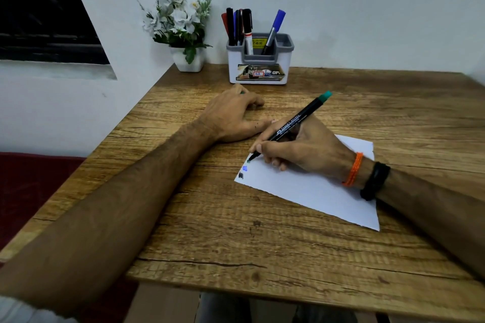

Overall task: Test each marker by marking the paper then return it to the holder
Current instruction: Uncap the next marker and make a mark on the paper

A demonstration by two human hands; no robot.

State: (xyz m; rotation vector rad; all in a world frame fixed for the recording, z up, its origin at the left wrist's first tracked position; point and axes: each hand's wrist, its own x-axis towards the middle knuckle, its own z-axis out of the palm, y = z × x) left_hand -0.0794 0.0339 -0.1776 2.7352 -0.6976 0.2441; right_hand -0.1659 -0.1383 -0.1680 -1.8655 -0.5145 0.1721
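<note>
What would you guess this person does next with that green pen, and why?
Probably lift the green marker off the paper and cap it. Its tip already sits on a small green mark above a blue and a dark one, and the left hand seems to hold a green cap.

Bare forearms; right wrist w/ orange thread band (353, 169) & black band (375, 180).

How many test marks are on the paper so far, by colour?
Black marks: 1
Blue marks: 1
Green marks: 1
Total: 3

All sit at the near left corner of the paper. The green one lies under the tip of the green marker that the right hand holds.
</note>
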